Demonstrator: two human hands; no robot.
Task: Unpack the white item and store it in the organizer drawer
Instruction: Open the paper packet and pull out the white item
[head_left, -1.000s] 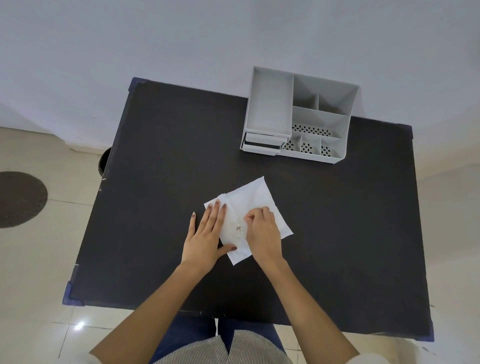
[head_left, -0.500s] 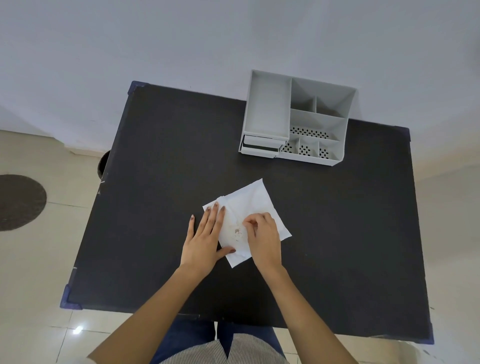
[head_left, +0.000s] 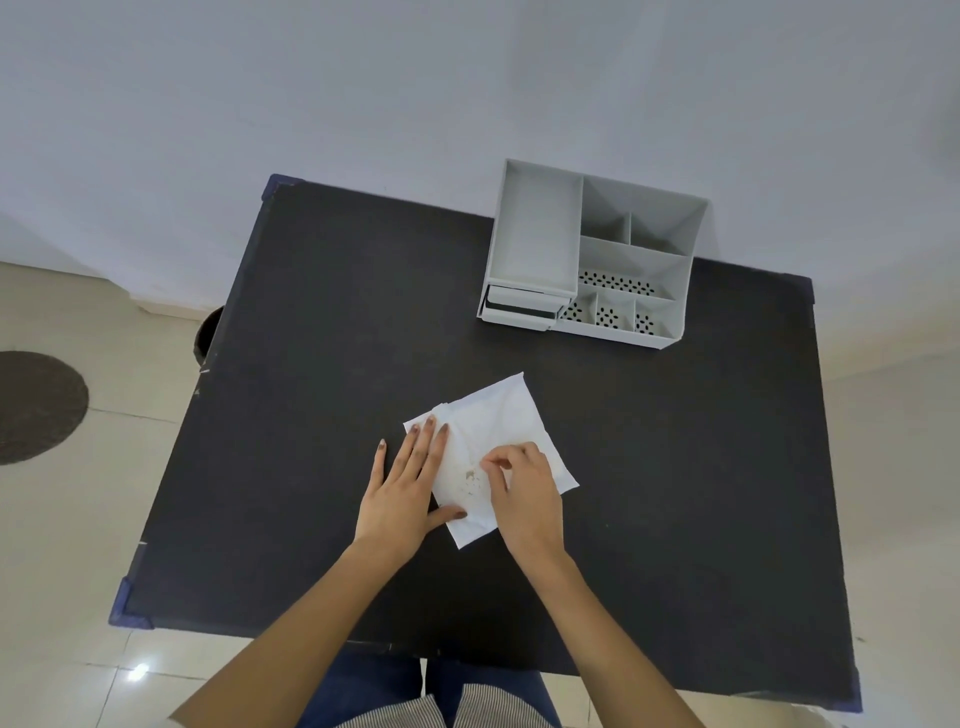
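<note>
A white square packet (head_left: 498, 421) lies flat on the black table (head_left: 311, 364), a little in front of me. My left hand (head_left: 408, 488) rests flat on the packet's left edge, fingers spread, pressing it down. My right hand (head_left: 524, 488) sits on the packet's right part with fingers curled, pinching the wrapper near a small printed patch (head_left: 470, 480). The grey organizer (head_left: 540, 234) stands at the table's far side, with its small drawers (head_left: 519, 306) at the front left, shut or nearly so.
The organizer has several open compartments, some with perforated floors (head_left: 615, 284). A round dark mat (head_left: 36, 405) lies on the tiled floor to the left. A dark round object (head_left: 208, 332) shows just past the table's left edge. A wall stands behind the table.
My right hand's fingers have shifted slightly toward the packet's middle while pinching the wrapper. My left hand stays pressed flat. The view has tilted down a little.
</note>
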